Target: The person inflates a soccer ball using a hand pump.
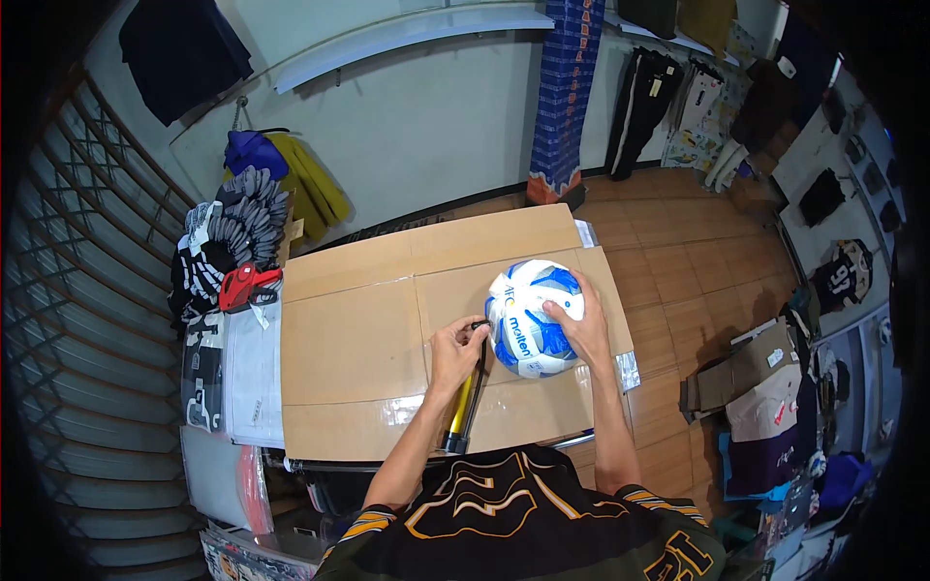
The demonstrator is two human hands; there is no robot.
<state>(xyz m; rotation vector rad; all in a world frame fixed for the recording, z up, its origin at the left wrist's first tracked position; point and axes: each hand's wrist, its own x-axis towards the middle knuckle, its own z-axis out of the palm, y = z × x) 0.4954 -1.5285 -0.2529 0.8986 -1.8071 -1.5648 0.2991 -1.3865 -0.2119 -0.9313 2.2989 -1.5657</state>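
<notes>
A white and blue soccer ball [531,334] marked "molten" rests on the flat cardboard [358,339]. My right hand [585,327] grips the ball's right side, its thumb lying across the top panel. On the ball's left, my left hand [457,352] is closed, pinching the black end of a pump hose [478,376] right at the ball's surface. The hose runs down to a yellow and black hand pump [459,418], which lies near the cardboard's front edge and is partly hidden by my left hand and forearm.
A red tape dispenser [250,288] and piled gray gloves [247,218] sit left of the cardboard. Cardboard boxes [746,373] stand on the right, beyond the tiled floor [668,261]. A blue wrapped pillar [560,107] rises behind, with a metal folding gate [87,320] at far left.
</notes>
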